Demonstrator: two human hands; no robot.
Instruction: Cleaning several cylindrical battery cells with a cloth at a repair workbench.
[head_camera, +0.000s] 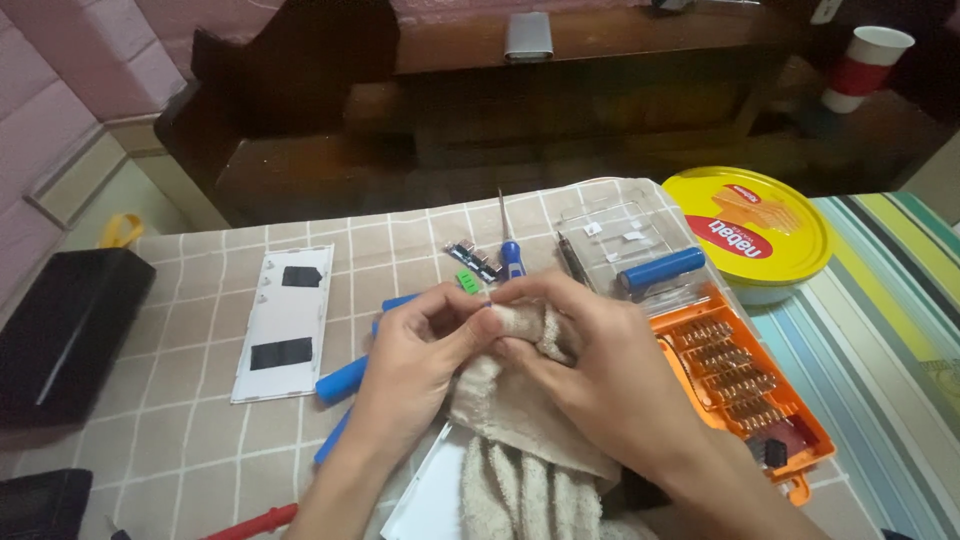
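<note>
beige towel (520, 420) bunched between left hand (415, 365) and right hand (590, 365), both pinching its top edge

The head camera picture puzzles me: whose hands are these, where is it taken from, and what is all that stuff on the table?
A camera worn on the person's head looks down at their own two bare hands. The left hand and right hand together pinch a beige towel around something small and hidden. On the checked tablecloth lie a white panel, a blue-handled screwdriver, blue cylinders, an orange case of screwdriver bits and a yellow round tin.
</note>
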